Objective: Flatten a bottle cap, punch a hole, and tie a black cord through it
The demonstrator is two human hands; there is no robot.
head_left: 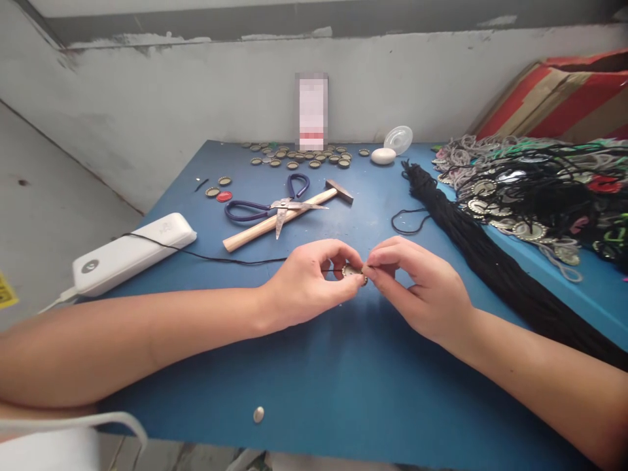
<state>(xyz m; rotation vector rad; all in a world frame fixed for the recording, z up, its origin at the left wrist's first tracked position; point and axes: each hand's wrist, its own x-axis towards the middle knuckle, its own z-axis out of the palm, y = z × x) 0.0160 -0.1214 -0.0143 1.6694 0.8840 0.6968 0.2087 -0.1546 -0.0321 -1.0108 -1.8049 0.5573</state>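
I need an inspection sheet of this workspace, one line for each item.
surface: blue table, a small metal stud near its front edge
job's things: bottle cap, black cord running left from it
clutter: scissors, hammer, loose bottle caps at the back, bundle of black cords, heap of strung caps on the right
grips: left hand and right hand both pinch the bottle cap
cables: white cable at the white power bank
surroundings: grey wall, red cardboard box

Both forearms (pixel 147 340) are bare down to the left grip (pixel 304 284) and right grip (pixel 422 288).
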